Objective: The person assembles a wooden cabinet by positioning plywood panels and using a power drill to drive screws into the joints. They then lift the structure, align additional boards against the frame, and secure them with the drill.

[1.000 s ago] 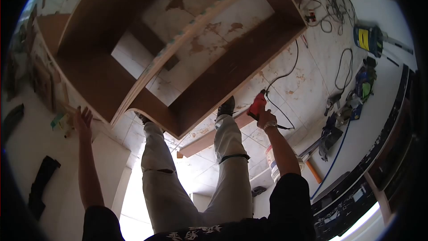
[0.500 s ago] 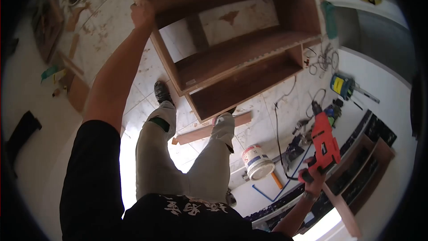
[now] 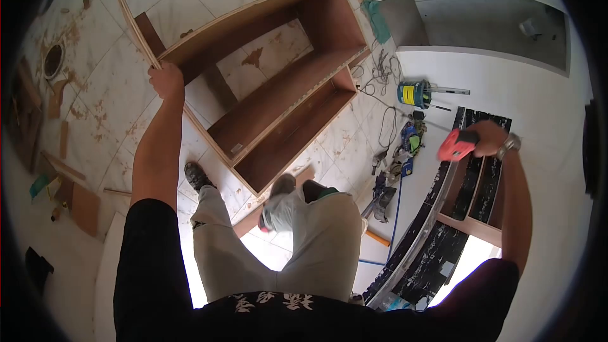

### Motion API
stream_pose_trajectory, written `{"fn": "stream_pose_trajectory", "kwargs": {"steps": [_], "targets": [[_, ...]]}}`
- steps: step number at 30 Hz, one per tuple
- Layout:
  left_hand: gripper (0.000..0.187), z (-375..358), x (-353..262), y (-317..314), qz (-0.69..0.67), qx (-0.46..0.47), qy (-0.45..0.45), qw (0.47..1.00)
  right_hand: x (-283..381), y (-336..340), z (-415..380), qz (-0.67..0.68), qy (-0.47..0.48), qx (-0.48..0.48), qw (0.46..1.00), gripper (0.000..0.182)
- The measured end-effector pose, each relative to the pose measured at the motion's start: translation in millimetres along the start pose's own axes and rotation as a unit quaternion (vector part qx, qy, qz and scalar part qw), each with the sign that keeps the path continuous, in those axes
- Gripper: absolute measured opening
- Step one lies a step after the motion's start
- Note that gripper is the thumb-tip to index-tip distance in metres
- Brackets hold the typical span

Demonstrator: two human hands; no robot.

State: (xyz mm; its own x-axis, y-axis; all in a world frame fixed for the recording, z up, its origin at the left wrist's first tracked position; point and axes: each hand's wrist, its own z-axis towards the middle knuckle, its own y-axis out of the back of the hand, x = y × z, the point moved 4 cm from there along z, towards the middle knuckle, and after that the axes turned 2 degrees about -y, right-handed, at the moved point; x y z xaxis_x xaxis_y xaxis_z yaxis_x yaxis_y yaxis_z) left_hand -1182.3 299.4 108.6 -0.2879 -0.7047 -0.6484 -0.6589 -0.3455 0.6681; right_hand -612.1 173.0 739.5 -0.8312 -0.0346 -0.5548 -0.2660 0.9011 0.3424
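A brown wooden cabinet carcass with an open frame lies tilted across the tiled floor in front of me. My left hand is closed around the edge of its near-left side panel, close to the upper corner. Out to the right, my right hand grips a red power drill by its handle. The drill is held up in the air, foreshortened and a little blurred, and its front end is hard to make out. A watch sits on my right wrist.
Cables, a teal bucket and several tools lie right of the cabinet. A black-marbled wooden frame stands at lower right. Wood scraps and a round floor hole are at left. My legs are close to the cabinet.
The drill has moved up and swung round in my right hand. My view has turned, so the cabinet appears further left. My right leg has stepped, and the white bucket is out of sight.
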Motion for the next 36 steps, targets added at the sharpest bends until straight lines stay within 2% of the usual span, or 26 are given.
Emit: {"fn": "stream_pose_trajectory", "kwargs": {"steps": [1,2,3,5,6,8,10,12,14,16,17,19,20,21,23,24,25,26,28,30,32,35,36], "targets": [[0.058,-1,-2,1,0.005,-0.005,-0.011,1.000,-10,33,-16,-0.089,-0.059,-0.098,0.989,0.048],[0.058,-2,-3,1,0.002,-0.005,-0.007,1.000,-41,59,-16,-0.113,-0.128,-0.177,0.969,0.049],[0.059,-7,-6,6,0.000,-0.003,-0.003,1.000,-53,89,-22,-0.192,-0.164,-0.229,0.940,0.053],[0.059,-14,-9,13,-0.010,0.005,0.004,1.000,-75,139,-23,-0.252,-0.203,-0.378,0.867,0.065],[0.058,-15,-10,15,-0.022,0.006,0.012,1.000,-86,160,-16,-0.210,-0.182,-0.450,0.849,0.069],[0.058,-13,-16,17,-0.041,0.001,0.019,0.999,-70,197,2,-0.157,-0.026,-0.602,0.782,0.071],[0.058,-14,-17,19,-0.042,-0.003,0.020,0.999,-17,229,27,-0.085,-0.021,-0.606,0.791,0.072],[0.059,-14,-19,20,-0.044,-0.014,0.012,0.999,41,253,61,-0.083,0.049,-0.615,0.783,0.069],[0.059,-12,-19,22,-0.037,-0.026,0.006,0.999,95,269,95,-0.113,0.045,-0.580,0.805,0.077],[0.060,-13,-19,21,-0.016,-0.032,-0.003,0.999,150,266,112,-0.172,0.083,-0.569,0.800,0.053],[0.060,-16,-25,20,-0.018,-0.036,-0.004,0.999,175,269,114,-0.205,0.103,-0.567,0.791,0.047],[0.061,-19,-29,26,-0.018,-0.055,-0.002,0.998,214,267,120,-0.066,0.111,-0.462,0.878,0.062],[0.061,-7,-19,14,0.004,-0.052,-0.023,0.998,202,266,170,-0.059,0.191,-0.500,0.843,0.075],[0.062,7,1,6,0.033,-0.051,-0.034,0.998,214,261,196,-0.020,0.275,-0.502,0.820,0.072],[0.061,15,6,7,0.068,-0.049,-0.022,0.996,248,241,226,0.006,0.389,-0.411,0.824,0.071],[0.060,4,-12,17,0.053,-0.053,0.039,0.996,270,223,234,0.044,0.435,-0.377,0.816,0.068],[0.060,2,-15,19,0.042,-0.053,0.058,0.996,288,205,250,0.020,0.476,-0.370,0.798,0.067],[0.061,3,-11,17,0.056,-0.075,0.046,0.995,311,186,257,0.027,0.417,-0.296,0.859,0.065],[0.064,-8,-22,32,0.068,-0.078,0.097,0.990,354,149,269,-0.039,0.367,-0.223,0.902,0.062],[0.065,-6,-26,24,0.072,-0.079,0.097,0.990,385,100,304,-0.118,0.420,-0.236,0.868,0.060],[0.064,0,-15,19,0.080,-0.082,0.074,0.991,401,63,319,-0.168,0.422,-0.229,0.861,0.057],[0.062,-5,-27,24,0.077,-0.064,0.111,0.989,364,52,322,-0.022,0.374,-0.219,0.901,0.040],[0.064,-3,-26,22,0.070,-0.060,0.112,0.989,341,42,325,0.094,0.350,-0.220,0.906,0.049]]}}
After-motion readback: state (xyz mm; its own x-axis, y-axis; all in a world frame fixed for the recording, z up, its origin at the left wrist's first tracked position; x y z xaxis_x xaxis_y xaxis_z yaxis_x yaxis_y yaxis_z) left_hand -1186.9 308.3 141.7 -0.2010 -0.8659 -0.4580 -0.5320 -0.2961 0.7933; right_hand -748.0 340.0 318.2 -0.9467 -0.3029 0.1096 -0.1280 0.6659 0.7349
